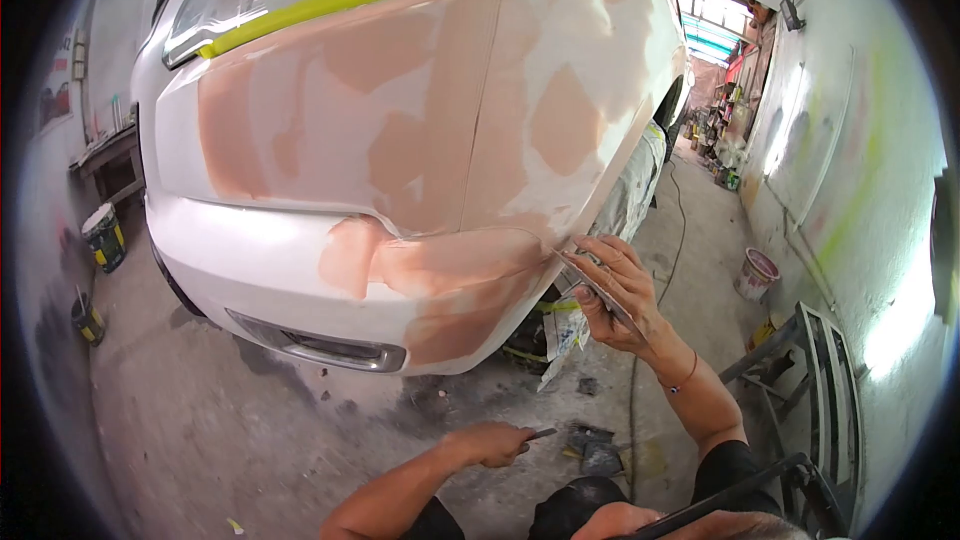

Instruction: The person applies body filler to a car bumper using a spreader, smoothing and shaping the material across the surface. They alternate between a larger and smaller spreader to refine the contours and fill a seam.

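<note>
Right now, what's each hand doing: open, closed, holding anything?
Left hand: closed around a thin tool, low over the floor.
Right hand: closed on a flat board, at the edge of the bumper.

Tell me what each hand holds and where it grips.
The right hand holds a flat spreader by one edge beside the bumper. The left hand grips a thin tool by its handle; only the tip shows.
</note>
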The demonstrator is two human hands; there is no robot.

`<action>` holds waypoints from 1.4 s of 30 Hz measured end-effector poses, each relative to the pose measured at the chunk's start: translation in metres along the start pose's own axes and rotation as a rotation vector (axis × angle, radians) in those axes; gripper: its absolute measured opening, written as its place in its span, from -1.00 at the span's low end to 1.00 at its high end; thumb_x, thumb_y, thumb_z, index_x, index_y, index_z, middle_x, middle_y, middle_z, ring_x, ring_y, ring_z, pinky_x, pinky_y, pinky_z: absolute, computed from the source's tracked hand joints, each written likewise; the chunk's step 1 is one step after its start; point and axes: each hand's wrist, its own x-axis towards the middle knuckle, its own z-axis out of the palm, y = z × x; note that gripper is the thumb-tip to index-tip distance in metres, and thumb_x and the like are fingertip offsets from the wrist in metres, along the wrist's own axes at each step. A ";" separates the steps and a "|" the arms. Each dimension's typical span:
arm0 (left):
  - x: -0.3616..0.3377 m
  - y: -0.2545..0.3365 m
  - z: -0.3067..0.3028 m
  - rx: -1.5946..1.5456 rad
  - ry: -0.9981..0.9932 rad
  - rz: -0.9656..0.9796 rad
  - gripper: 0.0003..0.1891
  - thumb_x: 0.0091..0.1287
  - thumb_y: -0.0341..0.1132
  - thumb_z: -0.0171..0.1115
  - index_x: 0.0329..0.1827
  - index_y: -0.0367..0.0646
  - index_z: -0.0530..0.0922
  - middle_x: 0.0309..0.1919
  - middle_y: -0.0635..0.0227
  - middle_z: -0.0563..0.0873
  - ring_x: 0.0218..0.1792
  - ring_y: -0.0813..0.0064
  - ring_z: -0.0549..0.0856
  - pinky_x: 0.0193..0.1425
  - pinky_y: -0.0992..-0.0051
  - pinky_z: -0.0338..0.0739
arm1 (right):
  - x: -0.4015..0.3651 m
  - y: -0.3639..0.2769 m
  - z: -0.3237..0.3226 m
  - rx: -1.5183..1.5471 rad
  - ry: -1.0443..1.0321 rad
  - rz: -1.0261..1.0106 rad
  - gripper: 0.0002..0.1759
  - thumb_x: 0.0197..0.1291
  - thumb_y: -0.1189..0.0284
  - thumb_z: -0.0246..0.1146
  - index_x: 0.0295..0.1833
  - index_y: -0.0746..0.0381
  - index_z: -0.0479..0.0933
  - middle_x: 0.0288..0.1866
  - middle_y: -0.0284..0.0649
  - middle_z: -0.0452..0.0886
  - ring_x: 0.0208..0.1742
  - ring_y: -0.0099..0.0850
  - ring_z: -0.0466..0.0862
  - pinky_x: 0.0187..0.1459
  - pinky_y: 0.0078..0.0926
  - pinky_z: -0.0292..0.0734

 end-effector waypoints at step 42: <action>-0.009 0.010 -0.009 0.021 -0.019 -0.039 -0.52 0.55 -0.10 -0.03 0.46 -0.05 0.37 0.15 -0.01 0.66 0.17 -0.08 0.63 0.22 0.02 0.50 | -0.001 -0.012 -0.027 -0.203 -0.190 0.023 -0.51 0.17 0.32 0.26 0.21 0.25 0.61 -0.05 -0.25 0.75 0.28 -0.24 0.56 0.32 -0.02 0.24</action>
